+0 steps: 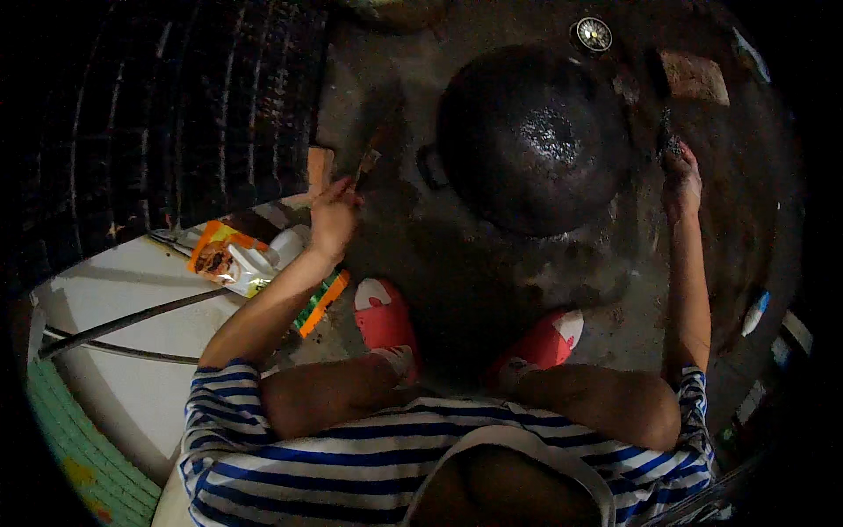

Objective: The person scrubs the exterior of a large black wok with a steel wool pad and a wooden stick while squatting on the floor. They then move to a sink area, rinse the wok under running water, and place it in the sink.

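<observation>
A large blackened wok (pixel 537 141) lies on the wet concrete floor in front of me, seemingly bottom up. Its loop handle (pixel 429 168) points left, and a wet patch shines on its surface. To the right of the wok, my right hand (pixel 683 178) grips a dark, glinting scourer (pixel 668 138), apart from the wok. My left hand (pixel 334 221) is left of the wok, fingers closed around a small flat-ended tool (pixel 367 161), perhaps a scraper; dim light hides its exact kind. Just beyond those fingers is an orange-brown block (pixel 320 168).
A round floor-drain strainer (pixel 594 34) and a brick-like block (pixel 695 76) lie beyond the wok. Printed packets (pixel 227 260) rest by my left forearm, near a dark hose (pixel 138 323). A dark grid of bars (pixel 178 125) stands at left. A white-and-blue tube (pixel 755 313) lies at right.
</observation>
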`<state>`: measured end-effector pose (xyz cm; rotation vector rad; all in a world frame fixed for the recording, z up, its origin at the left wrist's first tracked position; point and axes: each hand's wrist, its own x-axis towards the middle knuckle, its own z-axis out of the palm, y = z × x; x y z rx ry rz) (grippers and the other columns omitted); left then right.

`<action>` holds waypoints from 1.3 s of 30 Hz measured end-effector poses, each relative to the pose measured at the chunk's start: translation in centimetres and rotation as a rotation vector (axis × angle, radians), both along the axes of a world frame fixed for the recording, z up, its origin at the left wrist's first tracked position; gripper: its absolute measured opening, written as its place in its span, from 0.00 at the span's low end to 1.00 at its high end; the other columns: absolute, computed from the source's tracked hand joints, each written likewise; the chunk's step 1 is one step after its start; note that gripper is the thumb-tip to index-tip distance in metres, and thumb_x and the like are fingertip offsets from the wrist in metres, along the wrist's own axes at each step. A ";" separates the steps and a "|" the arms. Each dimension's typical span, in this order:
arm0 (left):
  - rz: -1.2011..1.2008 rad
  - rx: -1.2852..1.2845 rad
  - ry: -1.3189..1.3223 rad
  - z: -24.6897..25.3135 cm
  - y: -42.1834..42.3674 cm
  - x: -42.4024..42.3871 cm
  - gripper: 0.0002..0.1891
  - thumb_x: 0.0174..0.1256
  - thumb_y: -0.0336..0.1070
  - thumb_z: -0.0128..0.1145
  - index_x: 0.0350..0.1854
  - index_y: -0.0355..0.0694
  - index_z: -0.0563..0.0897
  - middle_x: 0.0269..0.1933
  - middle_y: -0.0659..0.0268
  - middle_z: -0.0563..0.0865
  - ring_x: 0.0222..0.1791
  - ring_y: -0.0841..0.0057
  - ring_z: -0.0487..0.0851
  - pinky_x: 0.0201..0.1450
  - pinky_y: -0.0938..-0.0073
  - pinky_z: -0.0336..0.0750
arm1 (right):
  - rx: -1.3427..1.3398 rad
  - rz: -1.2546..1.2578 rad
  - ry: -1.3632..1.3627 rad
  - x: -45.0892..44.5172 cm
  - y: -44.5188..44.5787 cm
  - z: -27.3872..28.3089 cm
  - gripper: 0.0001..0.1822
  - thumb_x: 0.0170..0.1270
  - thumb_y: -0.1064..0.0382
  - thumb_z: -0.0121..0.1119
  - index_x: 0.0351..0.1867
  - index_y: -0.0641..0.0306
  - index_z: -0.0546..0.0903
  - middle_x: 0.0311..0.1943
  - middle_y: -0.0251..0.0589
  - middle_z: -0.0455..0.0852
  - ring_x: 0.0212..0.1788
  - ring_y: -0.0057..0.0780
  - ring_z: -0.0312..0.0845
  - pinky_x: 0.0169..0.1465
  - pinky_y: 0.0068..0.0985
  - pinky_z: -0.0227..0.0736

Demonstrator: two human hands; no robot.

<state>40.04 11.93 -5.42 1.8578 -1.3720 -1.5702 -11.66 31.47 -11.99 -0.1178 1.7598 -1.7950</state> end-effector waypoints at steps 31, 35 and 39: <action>0.016 -0.296 0.076 -4.8 1.1 5.3 0.15 0.64 0.29 0.47 0.51 0.30 0.76 0.33 0.69 0.80 0.33 0.82 0.75 0.39 0.81 0.68 | -0.249 0.118 -0.514 2.6 1.2 1.7 0.11 0.52 0.65 0.60 0.39 0.63 0.78 0.41 0.42 0.80 0.42 0.38 0.74 0.47 0.34 0.70; -0.057 -0.122 0.025 -4.9 0.3 5.0 0.16 0.64 0.31 0.48 0.53 0.32 0.75 0.29 0.73 0.77 0.26 0.86 0.71 0.31 0.85 0.62 | -0.357 0.012 -0.621 2.0 2.2 1.4 0.13 0.50 0.67 0.58 0.39 0.67 0.77 0.43 0.49 0.78 0.42 0.40 0.73 0.46 0.32 0.70; 0.024 -0.034 0.124 -3.9 0.7 4.2 0.17 0.65 0.32 0.48 0.54 0.33 0.74 0.28 0.73 0.76 0.25 0.88 0.70 0.30 0.87 0.61 | -0.513 0.054 -0.731 2.4 2.5 0.8 0.16 0.50 0.67 0.54 0.42 0.70 0.75 0.44 0.50 0.77 0.42 0.41 0.73 0.45 0.32 0.70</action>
